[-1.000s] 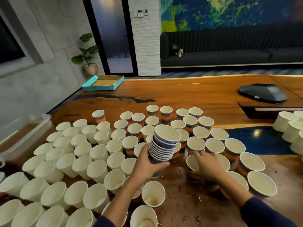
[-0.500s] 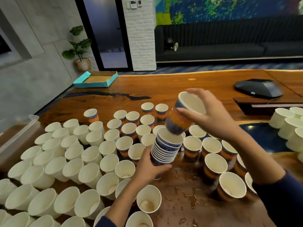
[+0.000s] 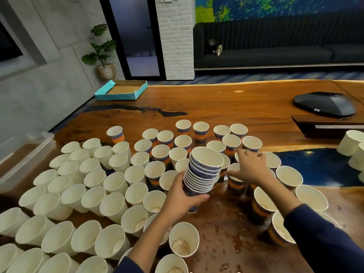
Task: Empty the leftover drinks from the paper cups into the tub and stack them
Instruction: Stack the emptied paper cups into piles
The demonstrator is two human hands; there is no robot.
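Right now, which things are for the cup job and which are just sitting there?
For the job: stack of cups in the left hand, loose cups, tub, right hand.

Just sitting: teal box, black device, plant, sofa.

Tub (image 3: 25,154): placed at table (image 3: 226,103) left edge.
Loose cups (image 3: 110,186): massed right of tub.
Stack (image 3: 202,172): positioned right of loose cups.

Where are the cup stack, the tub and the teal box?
cup stack (image 3: 202,172), head view, its ribbed side
tub (image 3: 25,152), head view, its clear rim
teal box (image 3: 118,97), head view, its front wall
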